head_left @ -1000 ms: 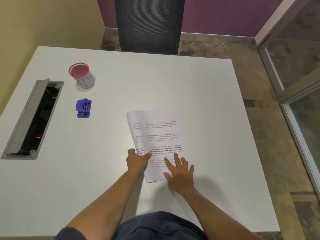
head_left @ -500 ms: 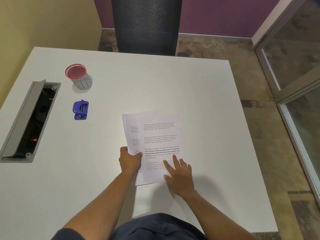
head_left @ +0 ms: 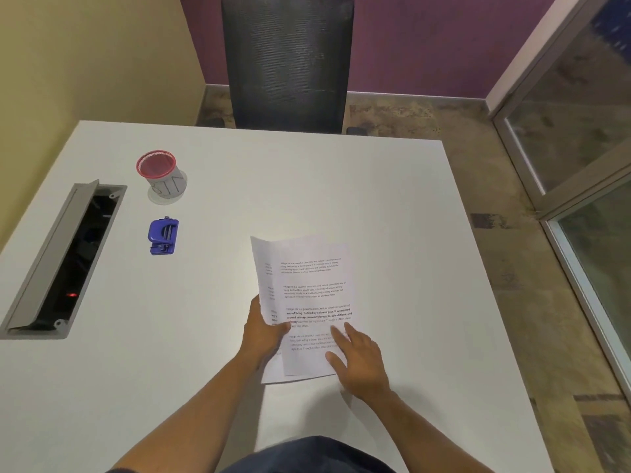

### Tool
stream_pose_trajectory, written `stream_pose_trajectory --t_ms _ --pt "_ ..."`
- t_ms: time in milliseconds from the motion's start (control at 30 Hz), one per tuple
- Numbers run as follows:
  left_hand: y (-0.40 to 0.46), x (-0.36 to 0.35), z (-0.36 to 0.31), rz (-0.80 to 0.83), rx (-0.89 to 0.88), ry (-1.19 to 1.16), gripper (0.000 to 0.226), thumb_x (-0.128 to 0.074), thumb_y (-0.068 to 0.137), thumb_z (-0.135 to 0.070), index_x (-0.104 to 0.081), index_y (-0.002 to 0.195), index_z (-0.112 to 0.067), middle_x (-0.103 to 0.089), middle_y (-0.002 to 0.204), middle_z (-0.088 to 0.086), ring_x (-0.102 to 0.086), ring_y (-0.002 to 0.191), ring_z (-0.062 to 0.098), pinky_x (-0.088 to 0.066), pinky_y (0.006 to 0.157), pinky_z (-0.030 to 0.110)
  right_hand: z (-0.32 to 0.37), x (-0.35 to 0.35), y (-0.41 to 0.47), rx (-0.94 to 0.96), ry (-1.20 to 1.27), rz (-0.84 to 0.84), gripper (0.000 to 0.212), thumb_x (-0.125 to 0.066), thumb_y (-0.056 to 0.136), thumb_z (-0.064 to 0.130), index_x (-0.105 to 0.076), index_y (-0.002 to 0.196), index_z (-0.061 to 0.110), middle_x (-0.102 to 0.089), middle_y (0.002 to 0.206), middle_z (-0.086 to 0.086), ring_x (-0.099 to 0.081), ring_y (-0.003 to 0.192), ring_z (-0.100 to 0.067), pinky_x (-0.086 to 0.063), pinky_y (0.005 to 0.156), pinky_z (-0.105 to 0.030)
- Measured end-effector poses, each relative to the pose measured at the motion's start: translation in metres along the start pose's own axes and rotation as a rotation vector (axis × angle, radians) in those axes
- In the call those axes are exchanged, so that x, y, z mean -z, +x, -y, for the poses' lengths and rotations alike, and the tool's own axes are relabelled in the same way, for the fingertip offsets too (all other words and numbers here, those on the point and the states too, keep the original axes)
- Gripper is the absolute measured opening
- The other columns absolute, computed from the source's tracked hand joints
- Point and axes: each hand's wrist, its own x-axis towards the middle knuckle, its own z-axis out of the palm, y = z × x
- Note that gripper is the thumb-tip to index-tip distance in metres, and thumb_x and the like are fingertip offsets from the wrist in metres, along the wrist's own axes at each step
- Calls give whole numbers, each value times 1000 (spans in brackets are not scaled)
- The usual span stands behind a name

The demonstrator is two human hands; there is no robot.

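While your left hand (head_left: 263,331) pinches the left edge of the sheets (head_left: 312,278), thumb on top and fingers curled under, your right hand (head_left: 363,365) lies flat with fingers spread on their lower right corner, pressing them to the table (head_left: 409,206). The sheets sit near the front middle of the table, right before you, with the left edge lifted a little and the rest lying flat. They are not square to each other: the one below shows as a strip along the left and bottom. So the step in hand looks like lining up the stack. The next move, as I judge it, calls for you to slide the upper sheet left and down until the edges meet, pressing only lightly with the right palm so the paper does not buckle. The punch (head_left: 164,236) lies well apart to the left, near the cup (head_left: 160,174). It seems the likely next stop, so get the left edge even before you reach for it.
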Motion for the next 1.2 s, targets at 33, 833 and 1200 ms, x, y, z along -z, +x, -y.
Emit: stream_pose_trajectory --t_ms 33,833,1200 --pt "-1 2 -3 23 -13 -10 70 -69 74 6 -55 110 -53 -71 106 -17 -69 96 6 -60 68 27 1 2 0 -38 104 -54 61 -35 96 59 -24 152 36 -23 162 5 -24 145 -17 -17 120 -38" --pt "-32 44 -148 611 -290 378 79 -82 74 -17 -41 134 -47 -62 122 -17 -63 114 14 -56 89 30 13 19 15 -132 1816 347 51 -71 88 33 -57 134 15 -57 138 -16 -57 125 -31 -48 101 -44" --pt "-22 52 -106 218 -200 368 63 -78 77 -6 -49 119 -43 -73 106 -7 -68 100 7 -57 87 44 -5 49 30 -123 1775 3 54 -73 82 9 -55 133 9 -65 128 -18 -62 118 -39 -49 98 -56"
